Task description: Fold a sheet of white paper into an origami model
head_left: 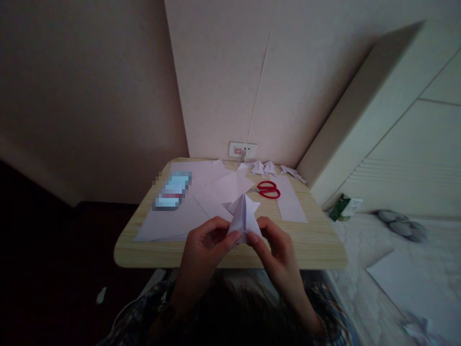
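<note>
Between both hands, above the near part of the table, I hold a folded white paper figure (244, 217) with a pointed top and small points sticking out at each side. My left hand (209, 242) grips its lower left edge, thumb in front and fingers behind. On the lower right edge, my right hand (276, 245) pinches it the same way. Just beyond the figure lie red-handled scissors (269, 189), their blades pointing left and partly over paper. White paper sheets (173, 218) cover much of the table's left and middle.
A pixelated phone (173, 191) rests on the sheets at left. Several folded paper figures (258, 167) line the back of the wooden table (317, 242). A paper strip (291, 199) lies right of the scissors. Behind is a wall socket (243, 150); a bed (356, 262) adjoins on the right.
</note>
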